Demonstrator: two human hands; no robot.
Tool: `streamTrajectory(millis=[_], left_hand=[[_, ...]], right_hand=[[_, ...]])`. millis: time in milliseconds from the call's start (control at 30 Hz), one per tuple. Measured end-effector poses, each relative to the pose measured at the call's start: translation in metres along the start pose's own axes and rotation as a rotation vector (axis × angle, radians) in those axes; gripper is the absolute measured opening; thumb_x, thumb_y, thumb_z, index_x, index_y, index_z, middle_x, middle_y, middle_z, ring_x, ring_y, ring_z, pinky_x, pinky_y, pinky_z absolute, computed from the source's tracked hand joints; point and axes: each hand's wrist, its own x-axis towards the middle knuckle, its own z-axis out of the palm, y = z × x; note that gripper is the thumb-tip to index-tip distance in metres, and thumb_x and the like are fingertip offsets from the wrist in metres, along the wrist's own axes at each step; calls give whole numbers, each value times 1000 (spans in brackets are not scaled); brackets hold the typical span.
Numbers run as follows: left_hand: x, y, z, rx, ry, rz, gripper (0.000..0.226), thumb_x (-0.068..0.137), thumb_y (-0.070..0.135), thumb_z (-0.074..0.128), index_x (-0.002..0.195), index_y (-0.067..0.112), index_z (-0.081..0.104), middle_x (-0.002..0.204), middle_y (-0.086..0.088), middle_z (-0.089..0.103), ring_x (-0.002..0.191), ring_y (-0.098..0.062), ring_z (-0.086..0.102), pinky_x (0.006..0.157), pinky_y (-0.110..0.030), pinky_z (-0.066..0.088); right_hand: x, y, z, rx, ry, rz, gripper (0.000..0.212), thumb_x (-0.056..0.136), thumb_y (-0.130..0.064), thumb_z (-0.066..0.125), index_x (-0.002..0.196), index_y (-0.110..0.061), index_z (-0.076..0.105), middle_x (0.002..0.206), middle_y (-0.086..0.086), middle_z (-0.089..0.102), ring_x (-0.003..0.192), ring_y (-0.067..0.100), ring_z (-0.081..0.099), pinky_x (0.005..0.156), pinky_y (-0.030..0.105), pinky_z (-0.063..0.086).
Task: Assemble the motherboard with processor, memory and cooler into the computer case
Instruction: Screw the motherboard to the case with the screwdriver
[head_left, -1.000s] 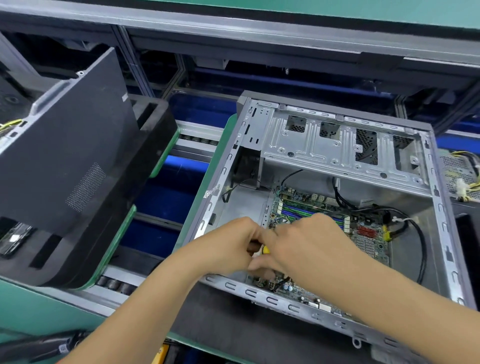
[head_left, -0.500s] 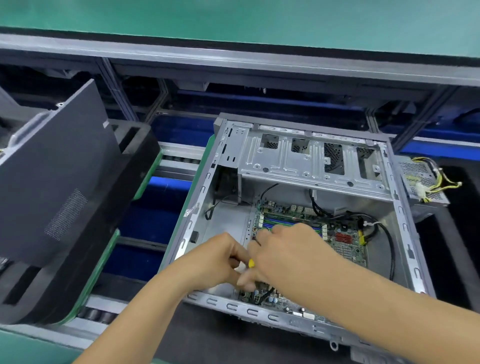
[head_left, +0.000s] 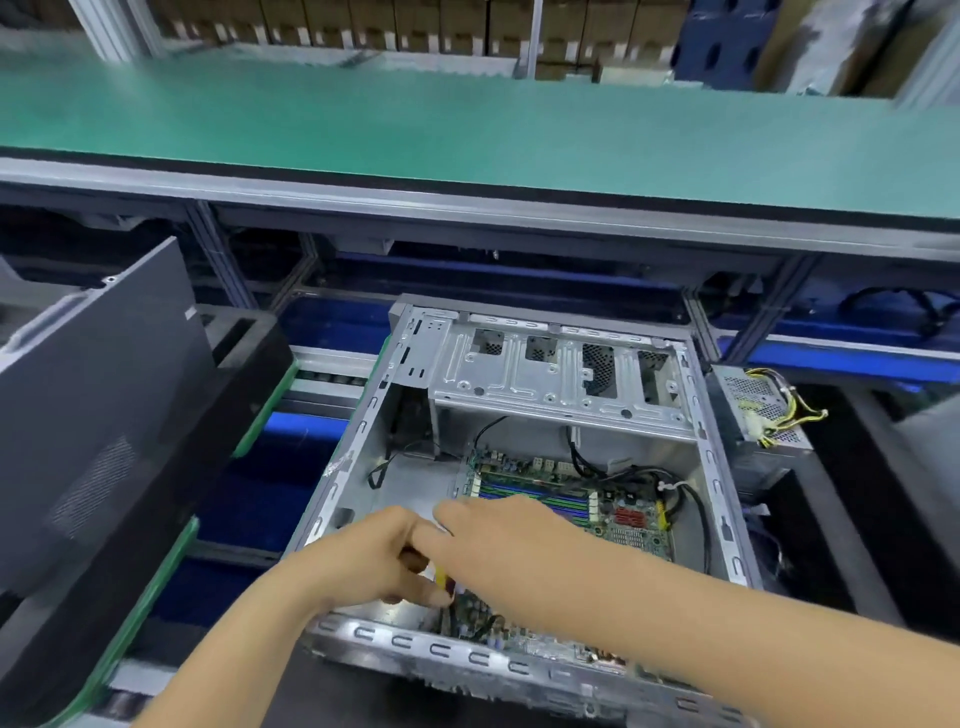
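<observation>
Meanwhile both hands stay low in the computer case (head_left: 719, 470): left hand (head_left: 363, 564) fingertips pinching a small yellow connector (head_left: 440, 576), right hand (head_left: 511, 545) fingers now straighter (tips hidden), motherboard (head_left: 618, 512) just beyond them, seated; cabling continues.

One computer case (head_left: 519, 374), one motherboard (head_left: 613, 514), two hands (head_left: 374, 561).
</observation>
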Motion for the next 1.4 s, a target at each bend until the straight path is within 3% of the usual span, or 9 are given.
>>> streamTrajectory(millis=[100, 200, 300, 400, 567, 767, 933, 1100, 1400], left_hand=[[-1, 2, 4, 37, 40, -5, 38, 79, 16, 76, 55, 25, 47, 63, 0, 43, 54, -9, 31, 51, -17, 29], [-1, 2, 6, 10, 96, -49, 42, 82, 16, 74, 50, 26, 49, 51, 12, 44, 45, -5, 32, 46, -13, 29], [-3, 3, 6, -17, 96, -43, 14, 82, 13, 74, 73, 13, 62, 67, -7, 44, 59, -14, 37, 52, -17, 35], [-4, 3, 6, -17, 99, -32, 17, 80, 11, 75, 72, 19, 63, 72, -10, 42, 62, -15, 39, 53, -19, 38], [-1, 2, 8, 100, 154, -36, 43, 77, 22, 79, 46, 34, 53, 46, 15, 37, 47, -7, 35, 48, -15, 32], [-3, 2, 5, 85, 83, 45, 26, 80, 15, 76, 68, 31, 60, 46, 16, 38, 47, -6, 34, 50, -20, 35], [0, 0, 6, 100, 89, 73, 23, 76, 21, 81, 63, 28, 63, 45, 11, 27, 48, -12, 28, 53, -26, 28], [2, -4, 5, 106, 55, 96, 34, 77, 21, 79, 55, 36, 58, 54, 7, 31, 57, -17, 30, 56, -28, 31], [11, -7, 4, 86, 76, 48, 47, 76, 10, 76, 41, 27, 49, 43, 14, 37, 43, -7, 28, 48, -21, 30]], right_hand=[[13, 1, 1, -99, 49, 66, 12, 99, -26, 46, 95, -19, 55, 72, 1, 48, 63, 24, 53, 46, 28, 21], [21, 2, 6, -229, 29, 117, 44, 102, -41, 36, 64, -20, 41, 60, 0, 40, 53, 19, 39, 47, 28, 22], [17, 5, 8, -46, 49, 46, 9, 96, -17, 50, 101, -9, 49, 89, 8, 54, 68, 24, 49, 50, 32, 30], [14, 9, 9, -74, 36, -35, 17, 94, -12, 50, 111, -9, 47, 88, 5, 54, 69, 24, 52, 51, 32, 34], [20, 5, 2, -323, 19, 115, 61, 98, -56, 25, 58, -12, 41, 56, 0, 38, 46, 16, 35, 46, 26, 25], [8, 3, 5, -33, -62, 59, 26, 92, -7, 48, 117, -14, 42, 85, 2, 50, 72, 26, 56, 50, 32, 33], [19, -8, 4, -316, -110, 285, 39, 102, -40, 37, 82, -12, 55, 72, 0, 54, 66, 22, 55, 51, 28, 34], [6, -16, 0, -54, -106, 209, 39, 89, -5, 53, 124, -14, 40, 96, 3, 46, 74, 23, 51, 50, 27, 30], [20, -28, -7, -331, -157, 261, 20, 98, -22, 41, 115, -23, 51, 82, 0, 50, 73, 24, 50, 50, 32, 25]])
